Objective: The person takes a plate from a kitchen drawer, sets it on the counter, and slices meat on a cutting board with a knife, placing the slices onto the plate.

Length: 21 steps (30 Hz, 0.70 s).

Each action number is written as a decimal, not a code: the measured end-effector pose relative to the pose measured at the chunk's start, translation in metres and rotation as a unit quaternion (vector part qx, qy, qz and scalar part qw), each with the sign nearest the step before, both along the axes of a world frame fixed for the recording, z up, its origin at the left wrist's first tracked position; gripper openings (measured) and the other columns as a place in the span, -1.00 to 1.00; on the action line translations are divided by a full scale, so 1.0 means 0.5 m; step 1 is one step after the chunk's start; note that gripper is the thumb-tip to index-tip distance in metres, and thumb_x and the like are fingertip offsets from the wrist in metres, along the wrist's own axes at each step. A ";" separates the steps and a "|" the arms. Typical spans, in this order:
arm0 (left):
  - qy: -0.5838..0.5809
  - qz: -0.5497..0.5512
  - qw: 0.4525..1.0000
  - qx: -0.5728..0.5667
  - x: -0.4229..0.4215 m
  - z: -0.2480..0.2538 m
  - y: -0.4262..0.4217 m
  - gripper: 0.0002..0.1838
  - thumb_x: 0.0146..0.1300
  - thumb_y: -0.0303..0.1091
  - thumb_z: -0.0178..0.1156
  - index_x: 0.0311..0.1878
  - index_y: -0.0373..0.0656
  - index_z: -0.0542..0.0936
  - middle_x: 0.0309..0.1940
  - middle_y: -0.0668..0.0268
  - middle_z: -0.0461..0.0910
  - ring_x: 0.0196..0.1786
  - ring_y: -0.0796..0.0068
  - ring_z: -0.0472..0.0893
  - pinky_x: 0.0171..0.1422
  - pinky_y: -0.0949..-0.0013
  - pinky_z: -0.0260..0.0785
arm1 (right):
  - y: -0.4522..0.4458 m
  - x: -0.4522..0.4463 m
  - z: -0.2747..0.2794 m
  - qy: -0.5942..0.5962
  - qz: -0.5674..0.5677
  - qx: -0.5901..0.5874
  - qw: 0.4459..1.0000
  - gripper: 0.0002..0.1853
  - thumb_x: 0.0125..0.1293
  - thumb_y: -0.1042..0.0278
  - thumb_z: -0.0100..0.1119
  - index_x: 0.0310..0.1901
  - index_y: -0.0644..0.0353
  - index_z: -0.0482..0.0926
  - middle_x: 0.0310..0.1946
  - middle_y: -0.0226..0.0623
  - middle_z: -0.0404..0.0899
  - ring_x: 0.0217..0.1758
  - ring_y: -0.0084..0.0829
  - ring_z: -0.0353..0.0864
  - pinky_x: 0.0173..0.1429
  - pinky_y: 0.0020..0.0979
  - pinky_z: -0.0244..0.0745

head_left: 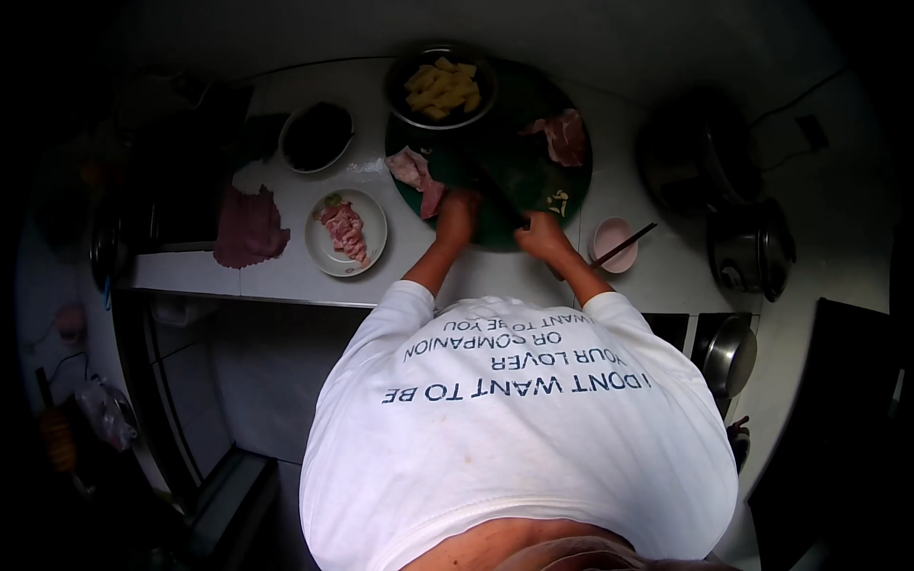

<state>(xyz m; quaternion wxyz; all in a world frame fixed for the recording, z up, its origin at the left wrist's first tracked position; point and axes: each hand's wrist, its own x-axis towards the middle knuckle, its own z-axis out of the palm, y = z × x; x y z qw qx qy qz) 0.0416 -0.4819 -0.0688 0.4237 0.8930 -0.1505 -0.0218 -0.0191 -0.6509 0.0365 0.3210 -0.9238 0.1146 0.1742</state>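
Note:
On the round green cutting board [500, 205], my right hand [541, 235] is closed around the handle of a dark knife [497, 195]. Its blade points away to the upper left and is hard to make out in the shadow. My left hand [457, 219] is blurred over the board's near edge, beside a pale pink piece of raw meat [415, 174]; its fingers do not show clearly. Another piece of raw meat [564, 139] lies at the board's right side. Small pale slices [558, 201] sit below it, right of the knife.
A metal bowl of yellow chunks [443, 88] stands at the board's far edge. Left are a plate of cut meat [345, 233], a dark-filled bowl [317, 137] and a reddish cloth [251, 226]. Right are a pink bowl with chopsticks [614, 246] and dark pots [750, 249].

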 end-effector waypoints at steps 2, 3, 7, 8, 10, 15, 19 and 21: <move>0.020 0.022 0.999 -0.015 0.019 -0.005 -0.002 -0.83 0.18 -0.43 0.11 -0.27 -0.29 0.64 -0.20 -0.07 0.61 -0.15 -0.03 0.61 -0.07 0.13 0.43 | -0.001 -0.018 0.035 -0.014 -0.026 0.006 1.000 -0.70 0.01 0.36 0.13 -0.24 0.38 0.61 -0.30 0.24 0.58 -0.14 0.10 0.60 -0.06 -0.14 0.50; 0.030 0.020 0.999 -0.034 0.027 -0.007 -0.003 -0.82 0.19 -0.42 0.13 -0.23 -0.27 0.65 -0.23 -0.03 0.63 -0.16 -0.03 0.62 -0.07 0.15 0.44 | -0.006 -0.028 0.045 -0.018 -0.020 0.002 1.000 -0.70 0.01 0.36 0.13 -0.25 0.38 0.61 -0.31 0.24 0.58 -0.15 0.10 0.60 -0.06 -0.14 0.50; 0.032 0.023 0.998 -0.052 0.040 -0.010 -0.008 -0.80 0.17 -0.41 0.14 -0.19 -0.23 0.67 -0.15 0.02 0.64 -0.15 0.03 0.64 -0.07 0.22 0.46 | -0.013 -0.060 0.078 -0.001 0.013 -0.021 1.000 -0.71 0.01 0.38 0.12 -0.27 0.40 0.60 -0.33 0.23 0.58 -0.18 0.11 0.60 -0.07 -0.13 0.50; 0.007 0.018 0.997 -0.071 0.039 0.005 -0.010 -0.80 0.19 -0.41 0.13 -0.18 -0.23 0.67 -0.17 0.02 0.65 -0.16 0.03 0.64 -0.07 0.22 0.46 | -0.014 -0.066 0.082 0.011 0.023 -0.029 0.999 -0.72 0.01 0.38 0.11 -0.28 0.41 0.60 -0.33 0.23 0.58 -0.18 0.11 0.60 -0.07 -0.13 0.50; -0.042 0.009 0.993 -0.108 0.035 0.035 -0.011 -0.79 0.23 -0.40 0.10 -0.16 -0.22 0.67 -0.20 0.03 0.65 -0.16 0.02 0.64 -0.08 0.21 0.47 | -0.014 -0.074 0.076 0.032 0.036 -0.036 0.998 -0.73 0.01 0.39 0.12 -0.29 0.42 0.60 -0.33 0.24 0.57 -0.18 0.11 0.60 -0.06 -0.13 0.50; 0.016 0.003 0.995 -0.096 0.023 0.083 -0.008 -0.75 0.19 -0.46 0.10 -0.10 -0.19 0.66 -0.03 0.13 0.63 -0.02 0.11 0.63 0.05 0.26 0.45 | -0.034 -0.071 0.052 0.049 0.057 -0.028 0.997 -0.72 0.00 0.38 0.13 -0.31 0.43 0.60 -0.31 0.24 0.58 -0.17 0.11 0.60 -0.04 -0.12 0.50; -0.031 -0.021 0.993 -0.115 0.030 0.037 -0.007 -0.73 0.15 -0.50 0.08 -0.10 -0.19 0.65 0.07 0.13 0.58 0.03 0.13 0.60 0.10 0.26 0.44 | -0.041 -0.027 0.029 0.062 0.109 -0.047 0.991 -0.70 0.01 0.37 0.15 -0.30 0.47 0.61 -0.30 0.26 0.58 -0.16 0.13 0.60 -0.03 -0.12 0.51; -0.038 -0.023 0.993 -0.109 0.035 0.033 -0.006 -0.73 0.15 -0.48 0.08 -0.10 -0.17 0.66 0.06 0.14 0.59 0.02 0.13 0.61 0.09 0.26 0.44 | -0.027 0.010 0.005 0.057 0.119 -0.052 0.990 -0.70 0.02 0.36 0.16 -0.30 0.48 0.61 -0.30 0.27 0.58 -0.17 0.14 0.60 -0.03 -0.11 0.51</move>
